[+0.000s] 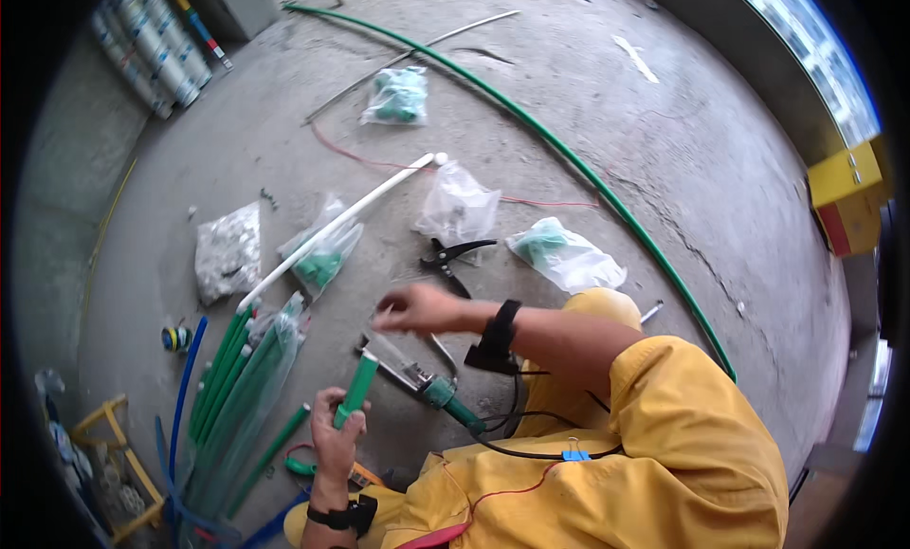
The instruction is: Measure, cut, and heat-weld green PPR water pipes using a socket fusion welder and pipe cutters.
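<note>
My left hand (pixel 330 430) is closed around a short green pipe (pixel 359 381) with a white upper end, held upright. My right hand (pixel 406 309) hovers above it with curled fingers, at a thin translucent piece too blurred to name. Just right of the green pipe lies a heating tool (pixel 438 392) with a green body, metal head and black cable. Black pipe cutters (pixel 453 255) lie beyond my right hand. A blue binder clip (pixel 575 455) is on my yellow clothing.
Bundled green pipes (pixel 225 378), blue pipes (pixel 187 388), a white pipe (pixel 360 203) and plastic bags (pixel 227 255) lie around me. A long green pipe (pixel 569 151) crosses the floor. Silver rolls (pixel 152 51) stand back left; yellow boxes (pixel 848 193) are right, a yellow frame (pixel 118 464) lower left.
</note>
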A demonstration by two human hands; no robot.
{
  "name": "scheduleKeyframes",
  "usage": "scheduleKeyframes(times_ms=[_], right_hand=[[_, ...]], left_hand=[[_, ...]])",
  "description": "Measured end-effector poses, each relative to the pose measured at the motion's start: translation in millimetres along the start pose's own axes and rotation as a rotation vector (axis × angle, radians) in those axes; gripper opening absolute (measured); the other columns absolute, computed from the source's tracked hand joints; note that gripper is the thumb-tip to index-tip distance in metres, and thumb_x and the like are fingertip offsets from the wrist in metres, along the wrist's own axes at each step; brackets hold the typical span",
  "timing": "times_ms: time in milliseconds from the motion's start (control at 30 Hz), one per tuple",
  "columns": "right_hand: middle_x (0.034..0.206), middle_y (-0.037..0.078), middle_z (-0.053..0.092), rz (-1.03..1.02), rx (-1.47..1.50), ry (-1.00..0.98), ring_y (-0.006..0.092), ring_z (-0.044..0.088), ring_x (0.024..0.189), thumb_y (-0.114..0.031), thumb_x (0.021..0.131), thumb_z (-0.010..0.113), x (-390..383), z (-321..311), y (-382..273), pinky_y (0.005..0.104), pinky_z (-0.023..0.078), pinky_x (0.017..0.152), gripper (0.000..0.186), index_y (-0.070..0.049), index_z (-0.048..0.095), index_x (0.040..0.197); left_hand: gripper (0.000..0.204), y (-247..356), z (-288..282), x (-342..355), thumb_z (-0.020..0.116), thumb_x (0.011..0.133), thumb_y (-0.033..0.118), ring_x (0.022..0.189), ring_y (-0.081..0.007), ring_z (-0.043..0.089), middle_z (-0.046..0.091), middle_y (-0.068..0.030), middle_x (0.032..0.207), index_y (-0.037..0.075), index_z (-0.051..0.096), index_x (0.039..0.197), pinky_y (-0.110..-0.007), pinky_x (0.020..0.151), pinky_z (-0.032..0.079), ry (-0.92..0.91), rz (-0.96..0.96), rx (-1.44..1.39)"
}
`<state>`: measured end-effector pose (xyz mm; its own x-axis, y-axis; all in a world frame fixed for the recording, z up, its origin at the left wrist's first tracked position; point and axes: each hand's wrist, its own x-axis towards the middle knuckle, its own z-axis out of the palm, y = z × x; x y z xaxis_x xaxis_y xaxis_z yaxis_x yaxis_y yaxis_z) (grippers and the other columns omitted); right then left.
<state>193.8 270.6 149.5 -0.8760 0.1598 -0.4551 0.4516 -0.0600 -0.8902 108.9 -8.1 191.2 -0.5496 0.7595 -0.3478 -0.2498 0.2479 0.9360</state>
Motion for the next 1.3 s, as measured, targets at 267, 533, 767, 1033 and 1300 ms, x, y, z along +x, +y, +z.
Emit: scheduleKeyframes(times_ms=[267,533,767,1033,1300], right_hand=[[0.154,0.020,0.023,0.467,-1.125,0.413,0.0348,0.015,0.145,-0.055,0.061,0.081,46.3,-65.7,150.3,0.0637,0.013,0.112,0.118,-0.004,0.021,0.149],[0.134,0.024,0.047,0.594,-1.212,0.330,0.0366,0.042,0.129,-0.052,0.052,0.085,58.0,-71.1,131.6,0.0527,0.033,0.106,0.106,0.001,0.042,0.134],[0.087,0.012,0.068,0.334,-0.552,0.285,0.0179,0.067,0.080,-0.030,0.059,0.086,30.5,-26.4,2.0,0.0325,0.055,0.069,0.056,0.005,0.059,0.094],[0.089,-0.001,0.064,0.217,-0.156,-0.267,0.0077,0.057,0.080,-0.007,0.070,0.081,-112.7,98.5,-4.8,0.0254,0.050,0.075,0.040,-0.003,0.060,0.103],[0.093,-0.001,0.050,0.473,0.278,-0.689,0.0124,0.049,0.083,-0.007,0.085,0.064,-86.5,79.0,-25.7,0.0256,0.042,0.077,0.059,-0.007,0.039,0.139]], left_hand=[[0.047,-5.1,-15.4,17.5,0.068,0.083,0.011,0.081,-0.0127,0.054,0.057,-0.0111,0.111,0.010,0.040,0.122,-0.030,0.074,0.047,-0.009,0.096,-0.285],[0.050,8.9,-24.5,-2.5,0.071,0.081,0.011,0.096,-0.0130,0.055,0.058,-0.0063,0.106,0.004,0.047,0.124,-0.029,0.086,0.045,0.216,0.287,0.044],[0.028,6.9,-40.2,7.5,0.073,0.076,0.015,0.080,-0.0198,0.062,0.065,-0.0088,0.083,0.004,0.064,0.101,-0.033,0.075,0.050,0.604,0.396,0.309],[0.027,20.5,-47.6,15.3,0.073,0.070,0.014,0.075,-0.0310,0.060,0.065,-0.0110,0.081,0.005,0.065,0.094,-0.039,0.071,0.049,0.679,0.657,0.555],[0.028,14.1,-45.8,7.1,0.075,0.069,0.012,0.075,-0.0278,0.062,0.066,-0.0114,0.083,0.003,0.063,0.093,-0.037,0.072,0.049,0.630,0.667,0.584]])
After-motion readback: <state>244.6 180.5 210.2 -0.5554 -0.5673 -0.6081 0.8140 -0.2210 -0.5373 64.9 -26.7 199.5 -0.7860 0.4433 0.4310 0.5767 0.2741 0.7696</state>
